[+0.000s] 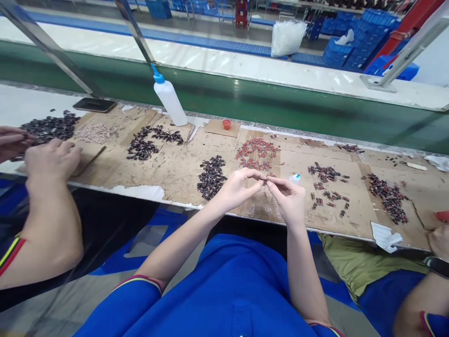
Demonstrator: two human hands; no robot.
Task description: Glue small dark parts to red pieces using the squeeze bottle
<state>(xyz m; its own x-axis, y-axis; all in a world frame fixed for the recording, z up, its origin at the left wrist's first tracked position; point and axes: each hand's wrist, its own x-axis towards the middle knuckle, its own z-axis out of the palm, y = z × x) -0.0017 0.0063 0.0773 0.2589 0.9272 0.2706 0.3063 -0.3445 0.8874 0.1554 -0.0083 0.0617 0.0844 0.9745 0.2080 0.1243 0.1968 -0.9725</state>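
Note:
My left hand point(236, 187) and my right hand point(289, 196) meet above the cardboard-covered bench point(182, 168), fingertips pinched together on a tiny dark part point(264, 180) between them. Both hands are closed in a pinch. Just left of my left hand lies a pile of small black parts point(211, 177). Beyond my hands is a heap of small red parts point(257, 152). A small glue bottle with a blue tip point(295, 178) lies behind my right hand.
A white squeeze bottle point(170, 99) stands at the back, a red cap point(226, 124) beside it. More part piles point(388, 196) lie to the right and left point(142, 147). A co-worker's hands point(51, 161) work at far left; another person's hand point(440, 238) is at far right. Green conveyor point(280, 105) behind.

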